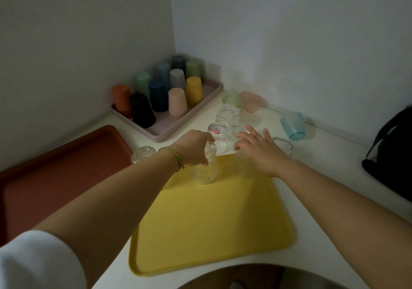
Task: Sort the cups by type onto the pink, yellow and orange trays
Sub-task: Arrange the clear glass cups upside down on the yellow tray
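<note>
The yellow tray (211, 221) lies on the white counter (323, 177) and serves as reference.

1. Yellow tray, far left part: one clear textured glass (205, 172) stands there, mouth down. The left hand (196, 148) grips it from above, fingers curled round its upper end.
2. Yellow tray, far right corner: a second clear glass (244, 168) stands there. The right hand (260, 155) rests over it, fingers spread and fairly straight, not closed round it.
3. Beyond the yellow tray's far left corner: the pink tray (169, 130) holds ten opaque cups (177, 101), all mouth down, in mixed colours including black, yellow, pink, grey, green and navy.
4. Left of the yellow tray: the orange tray (55, 166). Between the two trays stands a third clear glass (142, 155), partly hidden by the left forearm; whether it touches the orange tray cannot be told.
5. Just beyond the yellow tray's far edge, on the counter: a cluster of clear glassware (227, 114), one piece carrying a label sticker (215, 130).
6. Further beyond: a translucent green cup (233, 98) and a translucent pink cup (252, 102), the pink one on its side. Beyond the far right corner, a translucent blue cup (293, 125) sits tilted.
7. Well to the right of the yellow tray: a black bag (392, 150).
</note>
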